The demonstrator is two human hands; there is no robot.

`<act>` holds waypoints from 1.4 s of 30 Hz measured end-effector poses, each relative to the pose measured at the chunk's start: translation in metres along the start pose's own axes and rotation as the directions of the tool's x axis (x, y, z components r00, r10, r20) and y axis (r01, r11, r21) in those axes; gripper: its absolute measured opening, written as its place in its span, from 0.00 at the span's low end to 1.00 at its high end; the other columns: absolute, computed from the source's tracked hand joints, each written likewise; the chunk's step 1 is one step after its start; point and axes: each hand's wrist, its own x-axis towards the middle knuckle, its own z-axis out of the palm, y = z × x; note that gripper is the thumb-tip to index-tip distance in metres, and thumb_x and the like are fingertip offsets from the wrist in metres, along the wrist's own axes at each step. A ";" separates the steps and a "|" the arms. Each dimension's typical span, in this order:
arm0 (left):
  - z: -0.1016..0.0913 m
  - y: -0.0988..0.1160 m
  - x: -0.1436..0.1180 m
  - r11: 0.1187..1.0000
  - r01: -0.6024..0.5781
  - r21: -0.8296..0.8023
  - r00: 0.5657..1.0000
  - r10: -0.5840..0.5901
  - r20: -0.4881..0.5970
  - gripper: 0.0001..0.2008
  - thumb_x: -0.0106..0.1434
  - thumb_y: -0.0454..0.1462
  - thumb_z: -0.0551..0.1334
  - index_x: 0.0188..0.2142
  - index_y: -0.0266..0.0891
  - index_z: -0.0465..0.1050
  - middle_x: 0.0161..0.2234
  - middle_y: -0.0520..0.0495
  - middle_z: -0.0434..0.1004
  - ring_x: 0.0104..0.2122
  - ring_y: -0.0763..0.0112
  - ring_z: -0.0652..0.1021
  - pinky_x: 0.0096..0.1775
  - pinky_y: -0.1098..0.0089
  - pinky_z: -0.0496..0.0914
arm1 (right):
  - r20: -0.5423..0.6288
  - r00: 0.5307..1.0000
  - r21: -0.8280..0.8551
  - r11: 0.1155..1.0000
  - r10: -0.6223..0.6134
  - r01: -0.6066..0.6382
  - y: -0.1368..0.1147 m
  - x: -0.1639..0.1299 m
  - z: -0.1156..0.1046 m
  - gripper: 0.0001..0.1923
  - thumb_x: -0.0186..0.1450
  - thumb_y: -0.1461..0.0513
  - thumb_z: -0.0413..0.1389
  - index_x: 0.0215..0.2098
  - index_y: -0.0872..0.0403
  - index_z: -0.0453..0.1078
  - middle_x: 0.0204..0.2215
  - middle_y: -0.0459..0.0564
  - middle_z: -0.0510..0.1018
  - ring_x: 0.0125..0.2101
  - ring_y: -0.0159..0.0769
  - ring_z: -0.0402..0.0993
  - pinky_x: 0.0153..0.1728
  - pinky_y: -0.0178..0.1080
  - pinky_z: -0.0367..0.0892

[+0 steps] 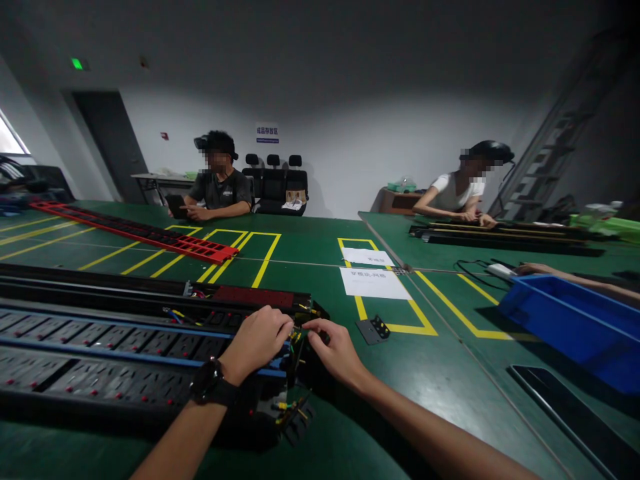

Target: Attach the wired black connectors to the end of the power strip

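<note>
Long black power strips (100,347) with rows of sockets lie side by side on the green table (310,280), their right ends open with coloured wires (295,333) sticking out. My left hand (257,340), with a black watch on its wrist, rests closed on the end of one strip. My right hand (335,350) pinches at the wires right beside it; what its fingertips hold is too small to tell. A small black end plate (373,329) lies on the table just right of my hands.
A blue bin (575,320) stands at the right, with another person's arm (570,277) behind it. Two white paper sheets (373,280) lie in a yellow marked box. A red strip (140,230) lies at the far left. Two people sit at the far side.
</note>
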 end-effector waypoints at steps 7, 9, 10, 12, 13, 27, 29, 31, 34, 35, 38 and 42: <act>0.002 -0.001 0.004 0.999 0.039 -0.006 0.999 -0.039 0.017 0.18 0.75 0.40 0.51 0.39 0.43 0.81 0.39 0.43 0.83 0.42 0.60 0.78 0.46 0.65 0.69 | 0.008 0.999 -0.043 0.998 -0.049 0.049 0.002 -0.001 0.000 0.16 0.65 0.64 0.53 0.44 0.54 0.81 0.35 0.50 0.84 0.35 0.38 0.78 0.41 0.38 0.71; 0.004 -0.003 0.006 0.999 0.050 -0.015 0.999 -0.050 0.019 0.18 0.75 0.41 0.52 0.38 0.43 0.81 0.39 0.44 0.83 0.42 0.61 0.78 0.46 0.65 0.70 | 0.013 0.998 -0.064 0.996 -0.062 0.062 0.002 -0.002 0.000 0.16 0.64 0.65 0.53 0.45 0.53 0.81 0.34 0.50 0.83 0.35 0.38 0.78 0.41 0.38 0.70; 0.004 -0.004 0.007 0.999 0.052 -0.011 0.998 -0.052 0.024 0.18 0.75 0.41 0.52 0.38 0.43 0.81 0.39 0.44 0.83 0.42 0.61 0.78 0.46 0.66 0.70 | 0.011 0.998 -0.071 0.995 -0.063 0.064 0.002 -0.002 0.001 0.16 0.64 0.65 0.53 0.45 0.53 0.80 0.34 0.49 0.83 0.35 0.38 0.78 0.40 0.38 0.70; 0.005 -0.005 0.009 0.999 0.051 0.007 0.998 -0.051 0.032 0.18 0.75 0.42 0.52 0.38 0.43 0.81 0.38 0.44 0.83 0.42 0.61 0.78 0.47 0.65 0.70 | -0.001 0.998 -0.074 0.995 -0.063 0.063 0.002 -0.003 0.001 0.15 0.64 0.66 0.53 0.44 0.53 0.80 0.35 0.50 0.83 0.35 0.38 0.78 0.40 0.38 0.70; 0.006 -0.005 0.009 0.999 0.048 0.019 0.998 -0.048 0.031 0.18 0.75 0.42 0.52 0.37 0.43 0.80 0.38 0.44 0.83 0.42 0.61 0.78 0.47 0.65 0.70 | -0.007 0.998 -0.071 0.995 -0.065 0.065 0.002 -0.003 0.001 0.15 0.64 0.66 0.53 0.43 0.53 0.80 0.36 0.50 0.83 0.36 0.38 0.78 0.40 0.38 0.70; 0.002 0.001 0.006 0.999 0.039 0.032 0.999 -0.039 0.007 0.19 0.76 0.43 0.51 0.37 0.41 0.79 0.37 0.42 0.82 0.41 0.60 0.78 0.46 0.64 0.70 | -0.015 0.988 -0.082 0.985 -0.152 0.150 -0.002 -0.004 -0.003 0.14 0.65 0.67 0.53 0.42 0.54 0.80 0.33 0.50 0.80 0.33 0.36 0.75 0.38 0.37 0.69; 0.002 0.002 0.006 0.998 0.042 0.051 0.999 -0.043 0.010 0.19 0.76 0.43 0.51 0.36 0.40 0.79 0.37 0.42 0.82 0.41 0.60 0.78 0.46 0.65 0.70 | -0.014 0.988 -0.086 0.985 -0.151 0.149 -0.002 -0.004 -0.004 0.14 0.65 0.67 0.53 0.42 0.54 0.80 0.33 0.50 0.80 0.33 0.37 0.75 0.38 0.37 0.68; 0.001 0.004 0.006 0.995 0.039 0.096 0.999 -0.041 0.022 0.20 0.76 0.42 0.51 0.37 0.40 0.80 0.37 0.42 0.82 0.41 0.61 0.78 0.46 0.66 0.71 | -0.016 0.989 -0.090 0.986 -0.144 0.142 -0.002 -0.003 -0.004 0.14 0.65 0.68 0.52 0.41 0.54 0.80 0.33 0.50 0.80 0.33 0.36 0.76 0.38 0.37 0.68; -0.001 0.007 0.006 0.984 0.028 0.177 0.998 -0.036 0.041 0.21 0.76 0.42 0.50 0.38 0.39 0.80 0.38 0.41 0.83 0.42 0.60 0.79 0.44 0.66 0.71 | -0.022 0.991 -0.094 0.987 -0.133 0.131 -0.001 -0.003 -0.003 0.14 0.64 0.68 0.53 0.40 0.54 0.80 0.33 0.50 0.81 0.34 0.36 0.76 0.38 0.37 0.68; -0.002 0.009 0.006 0.981 0.028 0.194 0.998 -0.037 0.043 0.22 0.76 0.42 0.49 0.38 0.39 0.80 0.38 0.40 0.83 0.42 0.60 0.79 0.44 0.66 0.71 | -0.023 0.991 -0.096 0.987 -0.133 0.130 0.000 -0.003 -0.003 0.14 0.64 0.68 0.53 0.40 0.54 0.80 0.33 0.50 0.81 0.34 0.36 0.76 0.39 0.37 0.68; -0.005 0.011 0.006 0.975 0.030 0.218 0.998 -0.040 0.043 0.23 0.77 0.42 0.48 0.38 0.38 0.81 0.39 0.40 0.84 0.41 0.59 0.80 0.42 0.65 0.72 | -0.022 0.989 -0.101 0.984 -0.147 0.144 0.001 -0.004 -0.002 0.14 0.65 0.68 0.52 0.41 0.54 0.80 0.35 0.50 0.82 0.35 0.36 0.76 0.39 0.37 0.68; -0.007 0.012 0.005 0.971 -0.002 0.239 0.999 -0.009 0.049 0.22 0.77 0.42 0.48 0.38 0.38 0.80 0.39 0.41 0.84 0.42 0.58 0.80 0.41 0.64 0.72 | -0.005 0.982 -0.096 0.978 -0.189 0.187 0.001 -0.005 -0.001 0.16 0.65 0.69 0.52 0.45 0.54 0.80 0.36 0.51 0.81 0.35 0.36 0.76 0.40 0.37 0.70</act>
